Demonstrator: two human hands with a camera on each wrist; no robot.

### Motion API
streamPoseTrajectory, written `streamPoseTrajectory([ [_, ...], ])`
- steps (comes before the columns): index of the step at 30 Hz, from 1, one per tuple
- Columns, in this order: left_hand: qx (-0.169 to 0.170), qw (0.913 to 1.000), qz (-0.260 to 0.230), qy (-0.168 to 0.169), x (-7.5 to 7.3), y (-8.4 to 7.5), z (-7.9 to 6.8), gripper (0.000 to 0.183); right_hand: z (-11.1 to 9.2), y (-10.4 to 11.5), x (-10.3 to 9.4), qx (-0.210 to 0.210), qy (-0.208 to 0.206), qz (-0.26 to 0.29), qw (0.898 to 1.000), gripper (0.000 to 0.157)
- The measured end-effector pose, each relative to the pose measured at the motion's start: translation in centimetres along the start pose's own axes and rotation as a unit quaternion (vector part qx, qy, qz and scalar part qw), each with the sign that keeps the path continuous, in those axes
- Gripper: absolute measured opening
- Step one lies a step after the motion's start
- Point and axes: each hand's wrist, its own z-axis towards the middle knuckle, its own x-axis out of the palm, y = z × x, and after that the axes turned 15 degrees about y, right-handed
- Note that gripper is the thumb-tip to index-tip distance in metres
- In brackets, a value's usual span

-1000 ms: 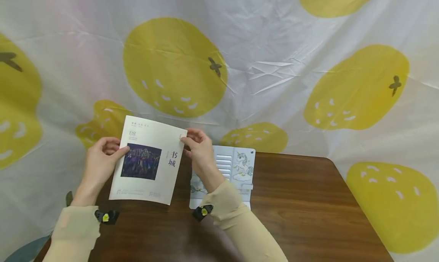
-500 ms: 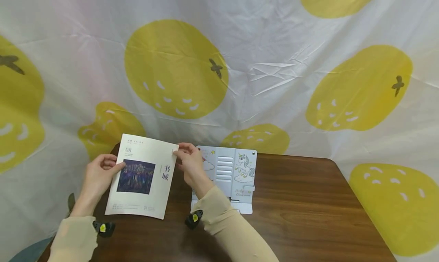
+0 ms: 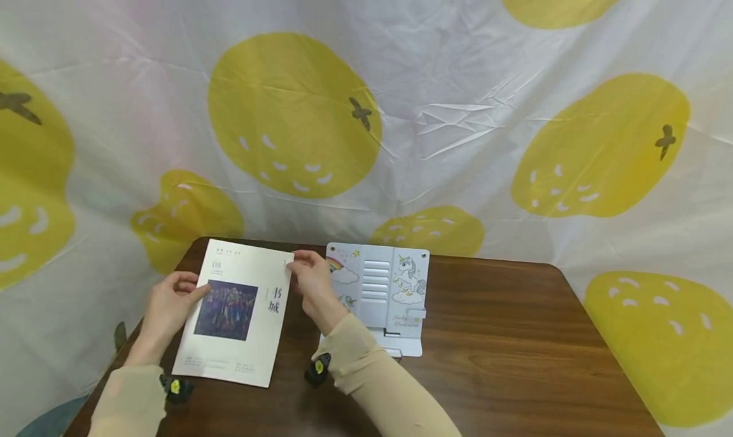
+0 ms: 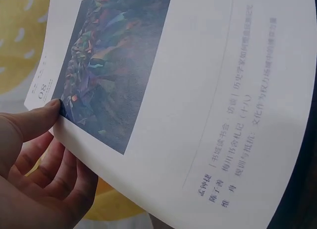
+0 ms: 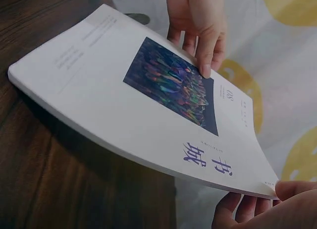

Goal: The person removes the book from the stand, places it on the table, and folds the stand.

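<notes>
A white magazine [image 3: 237, 357] with a dark colourful picture on its cover is held between both hands, left of the table's middle. My left hand [image 3: 172, 306] pinches its left edge, thumb on the cover and fingers beneath. At the upper right corner my right hand [image 3: 314, 291] pinches it the same way. In the right wrist view the magazine [image 5: 94, 100] bows slightly, and a shadow lies on the wood under its near edge. Whether its lower edge touches the table cannot be told.
A pale blue book stand [image 3: 375, 310] with unicorn drawings stands right of the magazine, partly behind the right forearm. The brown wooden table [image 3: 504, 348] reaches back to a white curtain [image 3: 446, 62] printed with yellow fruit.
Both hands have brought the magazine down and slightly left, toward the tabletop. More of the book stand shows now as the right arm has moved off it.
</notes>
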Motion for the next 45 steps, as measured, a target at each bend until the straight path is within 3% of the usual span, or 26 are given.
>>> streamPoseTrajectory([
  [15,-0.023,0.9982,0.029,0.047,1.2,2.0,0.5,0.036,1.2,-3.1,-0.6,0.028,-0.046,-0.041,0.998,0.023],
  [24,-0.034,0.9949,0.057,0.076,1.8,3.2,0.6,0.032,2.2,-5.7,-0.9,0.036,-0.072,-0.104,0.991,0.022],
  [32,-0.063,0.9917,0.061,0.094,1.9,4.3,0.4,0.033,2.3,-6.8,-0.4,0.056,-0.059,-0.134,0.988,0.026],
  [45,-0.069,0.9898,0.073,0.101,2.0,5.1,-0.1,0.035,1.4,-7.5,-0.3,0.073,-0.034,-0.151,0.985,0.040],
])
